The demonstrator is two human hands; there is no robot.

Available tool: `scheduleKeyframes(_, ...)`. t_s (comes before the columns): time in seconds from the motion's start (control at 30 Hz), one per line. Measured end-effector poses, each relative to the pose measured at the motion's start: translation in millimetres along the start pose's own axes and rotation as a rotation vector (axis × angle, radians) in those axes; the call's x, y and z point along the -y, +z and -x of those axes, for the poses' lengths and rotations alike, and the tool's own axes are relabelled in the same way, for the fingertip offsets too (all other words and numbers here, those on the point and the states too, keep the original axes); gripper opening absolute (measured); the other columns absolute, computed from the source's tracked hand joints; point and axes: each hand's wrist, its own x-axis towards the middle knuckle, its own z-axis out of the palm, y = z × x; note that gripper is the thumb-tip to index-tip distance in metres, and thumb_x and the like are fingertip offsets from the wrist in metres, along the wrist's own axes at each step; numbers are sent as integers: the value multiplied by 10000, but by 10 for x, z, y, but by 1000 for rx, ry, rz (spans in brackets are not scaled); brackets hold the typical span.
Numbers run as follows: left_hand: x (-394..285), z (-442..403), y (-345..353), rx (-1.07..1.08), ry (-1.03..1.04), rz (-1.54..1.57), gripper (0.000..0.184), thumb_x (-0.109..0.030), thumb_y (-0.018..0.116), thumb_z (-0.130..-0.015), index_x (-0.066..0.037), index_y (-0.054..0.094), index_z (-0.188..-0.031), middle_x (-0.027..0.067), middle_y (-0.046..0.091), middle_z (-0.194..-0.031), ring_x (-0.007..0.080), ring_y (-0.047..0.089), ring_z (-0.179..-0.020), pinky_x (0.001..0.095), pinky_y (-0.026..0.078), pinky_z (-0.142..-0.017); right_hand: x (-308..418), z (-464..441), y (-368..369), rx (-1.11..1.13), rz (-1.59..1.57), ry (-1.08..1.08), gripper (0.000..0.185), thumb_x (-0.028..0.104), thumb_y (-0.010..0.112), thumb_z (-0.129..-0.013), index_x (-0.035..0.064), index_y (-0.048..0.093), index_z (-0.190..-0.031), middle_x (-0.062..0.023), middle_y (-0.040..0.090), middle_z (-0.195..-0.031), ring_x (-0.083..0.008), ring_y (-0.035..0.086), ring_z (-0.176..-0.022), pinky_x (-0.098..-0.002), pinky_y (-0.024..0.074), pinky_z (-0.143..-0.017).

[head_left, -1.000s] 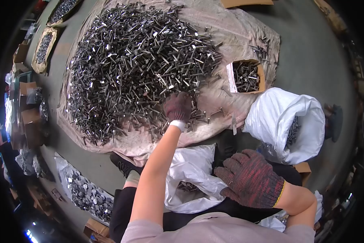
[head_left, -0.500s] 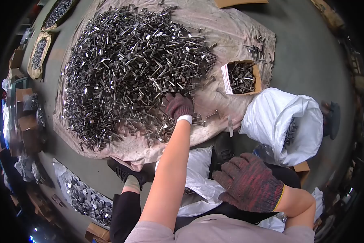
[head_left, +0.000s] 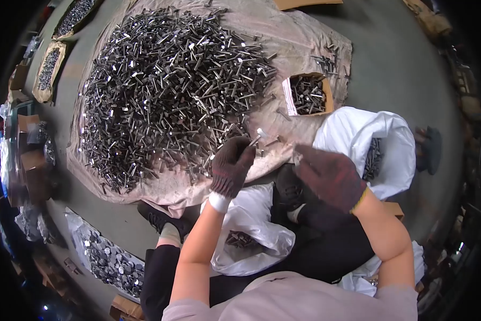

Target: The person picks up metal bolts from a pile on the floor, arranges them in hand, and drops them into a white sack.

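A large pile of dark metal bolts (head_left: 171, 85) lies on a stained cloth (head_left: 299, 32). My left hand (head_left: 232, 167), in a dark knitted glove, is closed on a metal bolt (head_left: 255, 140) at the pile's near edge, its shiny end pointing up and right. To the right, my right hand (head_left: 330, 177), gloved too, is raised with its fingers drawn together; what they hold, if anything, is blurred. Below and between the hands, an open white sack (head_left: 272, 242) has bolts (head_left: 240, 239) inside.
A cardboard box of bolts (head_left: 329, 96) stands on the cloth's right side. Near it a bigger white sack (head_left: 398, 160) lies open with bolts inside. Flat round pieces (head_left: 112, 259) lie on plastic at lower left. My shoes (head_left: 288, 187) are by the cloth's edge.
My left hand has drawn back from the pile with a bolt in its fingers. My right hand has moved up and forward from near my lap, uncovering more of the near sack.
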Motion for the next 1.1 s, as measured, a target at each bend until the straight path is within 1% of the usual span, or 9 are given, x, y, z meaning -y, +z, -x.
scheduleKeyframes(0.1,-414,359,65,77,53,-91,221,-100,680,-934,16,649,-1120,69,695,-922,117,642,-819,272,531,-753,96,-198,-58,40,-743,330,435,263,667,-962,-25,610,-1282,-86,712,-961,-185,674,-762,-310,532,-686)
scheduleKeyframes(0.2,-402,522,111,119,131,-93,219,-61,667,-931,32,643,-1127,71,692,-914,131,644,-804,274,534,-747,239,-203,-112,194,-1065,436,449,294,642,-992,-25,611,-1306,-46,705,-941,-116,641,-771,-267,508,-678)
scheduleKeyframes(0.53,-188,658,37,24,0,301,342,-51,640,-930,39,597,-1257,104,696,-1012,170,658,-925,318,533,-879,32,-219,64,77,-1231,666,351,267,668,-962,-3,662,-1186,-50,700,-861,-113,613,-670,-274,499,-618)
scheduleKeyframes(0.7,215,492,-296,-161,-38,281,321,-50,619,-949,25,609,-1261,79,684,-1029,142,640,-913,282,525,-842,-645,-640,93,-100,-1194,697,115,156,690,-803,55,673,-750,-46,649,-701,-124,584,-566,-294,467,-495)
scheduleKeyframes(0.83,325,469,-627,-311,-98,235,303,-73,638,-951,34,617,-1234,83,687,-1009,140,641,-878,280,534,-803,-1488,-1308,20,-504,-980,973,103,167,673,-827,65,676,-823,-42,626,-680,-160,562,-526,-330,449,-466)
scheduleKeyframes(0.87,377,471,-708,-329,-98,226,308,-76,649,-945,37,617,-1229,91,695,-1000,137,646,-868,271,535,-776,-2392,-1419,167,-504,-981,970,103,167,673,-827,65,676,-823,-42,626,-680,-160,562,-526,-330,449,-466)
scheduleKeyframes(0.9,432,470,-777,-345,-115,212,305,-73,649,-943,37,618,-1225,94,697,-999,137,646,-865,270,533,-774,-3123,-1648,403,-408,-189,738,84,153,674,-830,87,700,-874,-51,643,-727,-167,594,-589,-339,478,-510)
scheduleKeyframes(0.97,544,448,-877,-371,-139,191,302,-70,648,-941,38,618,-1221,97,700,-998,136,647,-862,268,531,-772,-2461,-1592,-140,-214,705,629,80,171,676,-859,118,707,-909,-58,650,-774,-174,620,-661,-337,497,-562)
scheduleKeyframes(1.1,753,345,-935,-358,-144,137,283,-58,645,-934,25,636,-1205,81,703,-1016,133,649,-869,274,529,-776,-3601,-1626,223,-690,237,533,85,191,677,-863,128,701,-915,-45,646,-787,-155,612,-680,-315,494,-588)
